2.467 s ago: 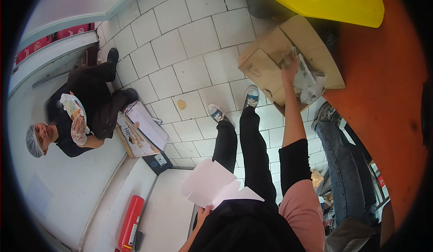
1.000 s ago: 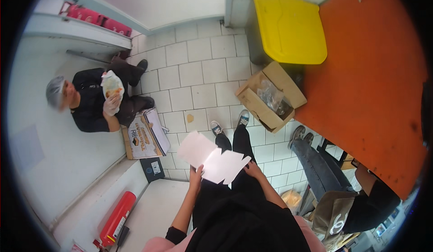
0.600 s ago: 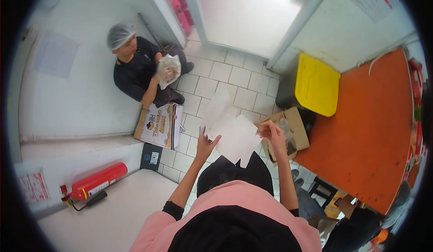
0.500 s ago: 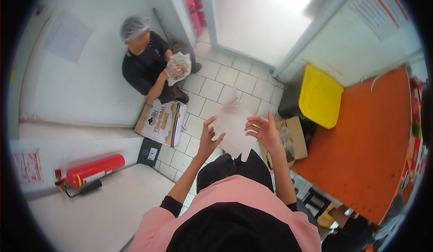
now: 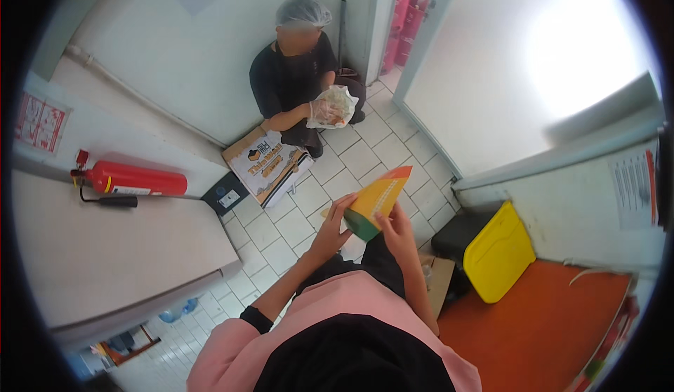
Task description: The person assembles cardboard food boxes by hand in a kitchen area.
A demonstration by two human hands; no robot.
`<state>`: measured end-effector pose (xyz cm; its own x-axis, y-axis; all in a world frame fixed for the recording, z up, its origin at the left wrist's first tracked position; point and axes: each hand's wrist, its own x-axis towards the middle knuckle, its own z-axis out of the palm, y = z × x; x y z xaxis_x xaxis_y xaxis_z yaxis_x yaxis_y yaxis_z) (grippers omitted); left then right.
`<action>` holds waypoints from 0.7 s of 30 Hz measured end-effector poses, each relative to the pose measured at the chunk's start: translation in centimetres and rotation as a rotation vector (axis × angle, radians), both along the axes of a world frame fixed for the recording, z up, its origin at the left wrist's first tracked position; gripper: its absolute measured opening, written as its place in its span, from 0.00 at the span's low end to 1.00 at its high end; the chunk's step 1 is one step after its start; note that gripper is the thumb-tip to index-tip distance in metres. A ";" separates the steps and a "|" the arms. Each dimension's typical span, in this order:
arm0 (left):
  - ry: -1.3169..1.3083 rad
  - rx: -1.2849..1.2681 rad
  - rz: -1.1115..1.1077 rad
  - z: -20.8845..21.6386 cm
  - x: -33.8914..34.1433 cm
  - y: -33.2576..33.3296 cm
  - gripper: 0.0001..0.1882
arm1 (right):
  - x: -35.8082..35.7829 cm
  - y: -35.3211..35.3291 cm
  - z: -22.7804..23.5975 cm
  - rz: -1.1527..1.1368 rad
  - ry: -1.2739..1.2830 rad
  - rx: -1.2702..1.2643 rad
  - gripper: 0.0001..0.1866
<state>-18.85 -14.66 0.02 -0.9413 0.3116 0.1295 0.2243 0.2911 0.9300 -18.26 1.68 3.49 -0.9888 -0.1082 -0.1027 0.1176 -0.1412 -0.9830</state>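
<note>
In front of my lap is a folded paper food wrapper or pouch, orange and yellow with a green lower part and rows of pale print. It is held up and tilted, its pointed orange end toward the far right. My left hand is closed on its left edge near the green part. With thumb and fingers, my right hand grips its lower right side. What lies inside or behind the wrapper is hidden.
A co-worker in a hair net sits on a printed carton, holding a food-filled white bag. A red fire extinguisher lies on the left counter. At right are a yellow-lidded bin, a cardboard box and an orange tabletop.
My view has turned right. The pale, blurred sheet between my hands now shows an orange, yellow and green side. My right hand, spread before, has closed on it.
</note>
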 end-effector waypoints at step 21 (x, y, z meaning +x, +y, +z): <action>-0.656 -0.529 0.080 -19.5 6.1 4.9 0.25 | -13.8 21.4 -1.0 -0.199 -0.018 0.772 0.15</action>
<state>-12.76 -9.72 -19.52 -0.7967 0.1063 -0.5949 -0.3535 0.7165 0.6014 -32.04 23.11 2.45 -0.9796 0.1783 -0.0928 0.1784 0.5587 -0.8100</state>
